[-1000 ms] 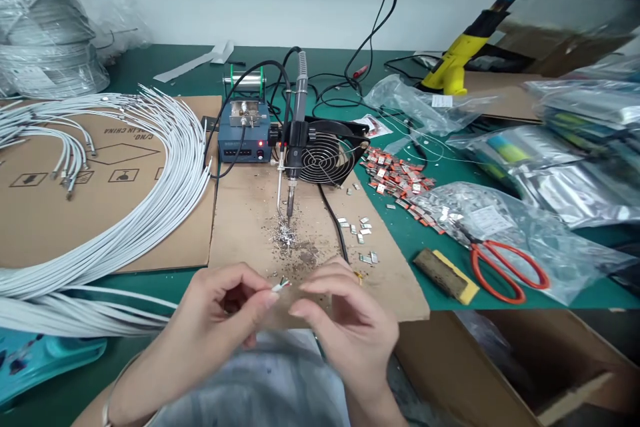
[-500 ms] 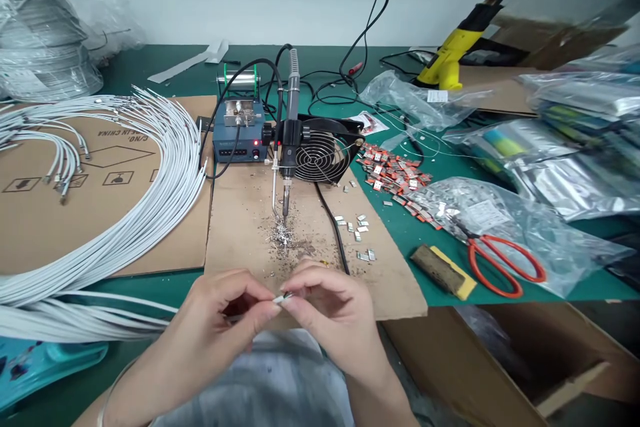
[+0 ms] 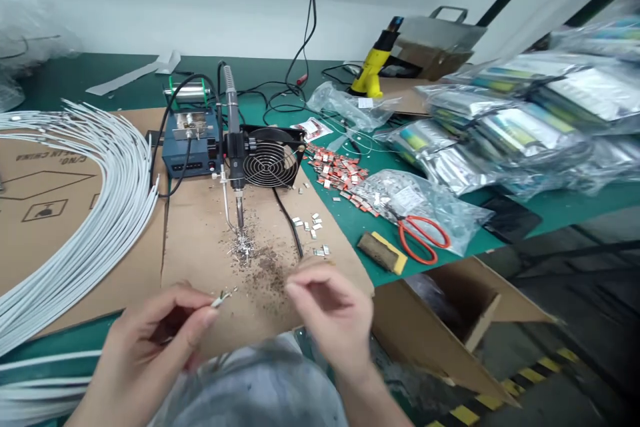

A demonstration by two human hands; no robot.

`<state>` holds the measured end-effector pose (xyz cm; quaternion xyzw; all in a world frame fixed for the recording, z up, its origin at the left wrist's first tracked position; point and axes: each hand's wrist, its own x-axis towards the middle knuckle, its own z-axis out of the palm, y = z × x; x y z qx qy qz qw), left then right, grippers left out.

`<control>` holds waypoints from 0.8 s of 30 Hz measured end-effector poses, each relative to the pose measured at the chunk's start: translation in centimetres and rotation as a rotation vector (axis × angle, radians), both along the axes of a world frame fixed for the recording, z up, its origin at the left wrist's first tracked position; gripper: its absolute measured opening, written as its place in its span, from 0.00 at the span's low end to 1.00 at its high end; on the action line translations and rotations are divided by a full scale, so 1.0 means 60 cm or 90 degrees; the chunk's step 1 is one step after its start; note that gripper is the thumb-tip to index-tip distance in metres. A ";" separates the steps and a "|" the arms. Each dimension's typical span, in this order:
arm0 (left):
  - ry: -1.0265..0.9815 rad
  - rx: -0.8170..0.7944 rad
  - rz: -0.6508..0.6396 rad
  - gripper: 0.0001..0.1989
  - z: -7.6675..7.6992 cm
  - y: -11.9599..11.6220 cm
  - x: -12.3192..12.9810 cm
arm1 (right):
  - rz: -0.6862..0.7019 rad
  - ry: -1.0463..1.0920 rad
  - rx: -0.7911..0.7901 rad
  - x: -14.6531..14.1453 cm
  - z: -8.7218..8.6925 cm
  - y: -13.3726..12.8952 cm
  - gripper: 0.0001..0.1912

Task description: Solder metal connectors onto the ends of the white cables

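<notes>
My left hand (image 3: 165, 333) pinches the end of a white cable (image 3: 217, 302) between thumb and forefinger. Short thin wires, one of them greenish, stick out of its tip. Apart from it, over the right edge of the cardboard, my right hand (image 3: 333, 310) is closed with thumb and fingertips together; anything between them is too small to make out. Beyond both hands a soldering iron (image 3: 234, 140) points down from its stand, over a little heap of solder bits (image 3: 243, 248) on the cardboard sheet (image 3: 200, 240).
White cables (image 3: 127, 213) lie curved at left. Behind are a blue soldering station (image 3: 190, 157) and a black fan (image 3: 270, 163). Small metal connectors (image 3: 314, 223), red-handled scissors (image 3: 425, 240), a sponge (image 3: 383, 252) and bagged parts (image 3: 525, 127) lie to the right. An open carton (image 3: 450, 320) stands below the table edge.
My hands have drawn apart: the right has let go of the cable end, while the left keeps it. The view has turned to the right.
</notes>
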<state>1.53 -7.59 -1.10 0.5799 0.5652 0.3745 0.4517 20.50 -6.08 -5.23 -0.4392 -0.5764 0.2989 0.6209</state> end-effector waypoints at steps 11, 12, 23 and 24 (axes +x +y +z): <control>0.191 0.295 -0.208 0.05 -0.014 0.045 -0.011 | -0.092 -0.770 -0.190 0.273 0.054 0.310 0.15; 0.198 0.265 -0.213 0.07 -0.015 0.052 -0.009 | -0.068 -0.788 -0.187 0.271 0.047 0.327 0.15; 0.277 -0.024 -0.286 0.16 -0.027 0.088 0.007 | 0.064 -0.933 -0.141 0.281 0.018 0.278 0.15; 0.293 -0.042 -0.297 0.17 -0.026 0.092 0.009 | 0.067 -0.938 -0.134 0.281 0.022 0.272 0.15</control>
